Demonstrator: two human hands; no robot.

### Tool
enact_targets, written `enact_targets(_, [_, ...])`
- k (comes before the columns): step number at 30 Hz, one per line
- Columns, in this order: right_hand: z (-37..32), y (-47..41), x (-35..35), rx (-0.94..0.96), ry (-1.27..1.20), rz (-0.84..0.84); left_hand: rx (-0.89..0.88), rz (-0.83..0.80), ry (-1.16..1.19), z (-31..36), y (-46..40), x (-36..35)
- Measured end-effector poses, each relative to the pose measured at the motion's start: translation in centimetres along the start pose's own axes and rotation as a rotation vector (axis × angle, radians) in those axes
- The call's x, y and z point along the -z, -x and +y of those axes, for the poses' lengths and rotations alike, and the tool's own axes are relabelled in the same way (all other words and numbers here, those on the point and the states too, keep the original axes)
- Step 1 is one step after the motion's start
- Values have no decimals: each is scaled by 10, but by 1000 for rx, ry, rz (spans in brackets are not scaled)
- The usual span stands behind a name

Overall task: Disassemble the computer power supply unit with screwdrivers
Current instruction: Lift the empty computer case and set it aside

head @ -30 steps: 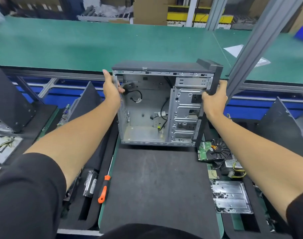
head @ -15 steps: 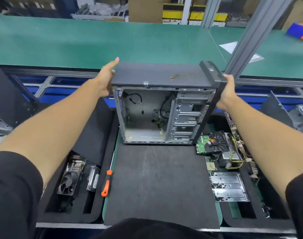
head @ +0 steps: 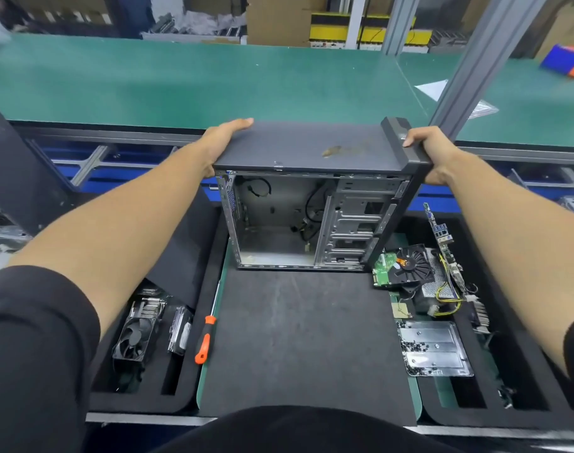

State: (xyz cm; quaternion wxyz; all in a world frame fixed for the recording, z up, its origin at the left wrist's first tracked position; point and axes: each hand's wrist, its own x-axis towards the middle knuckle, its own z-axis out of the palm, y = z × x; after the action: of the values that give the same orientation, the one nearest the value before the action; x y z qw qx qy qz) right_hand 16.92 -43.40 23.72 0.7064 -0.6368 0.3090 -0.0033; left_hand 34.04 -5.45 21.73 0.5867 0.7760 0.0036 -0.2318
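An empty grey computer case point(head: 305, 148) stands upright at the far edge of the black mat point(head: 305, 338), its open side facing me. Inside I see only bare metal bays and a few loose cables. My left hand point(head: 223, 135) presses flat against the case's left upper edge, fingers straight. On the right, my right hand point(head: 436, 152) grips the black front bezel, thumb on top. An orange-handled screwdriver point(head: 204, 341) lies along the mat's left edge, untouched.
A fan unit point(head: 138, 335) sits in the left foam tray. To the right lie a green circuit board point(head: 383, 268), a black fan point(head: 410, 263), wired parts and a metal plate with screws point(head: 434, 348). A green conveyor point(head: 213, 80) and an aluminium post point(head: 475, 60) stand behind.
My left hand let go of the case's rear frame and now lies flat along the top left edge. The case's top panel shows much more than a second ago.
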Motion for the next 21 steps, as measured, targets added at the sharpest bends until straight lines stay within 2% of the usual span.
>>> enact_targets(7, [-1,-1,-4,-5,-17,11,-22,-44,106,0,-5,-5])
enact_targets(13, [3,-6,-5,10,21,53,-87,-39,10,-1,-17,-3])
enact_targets(19, [-4,-4,-5,-18,136,72,-96,244,-432,7,-27,-9])
enact_targets(21, [-2,-1,-3,15,106,54,-213,377,-623,8,-22,-9])
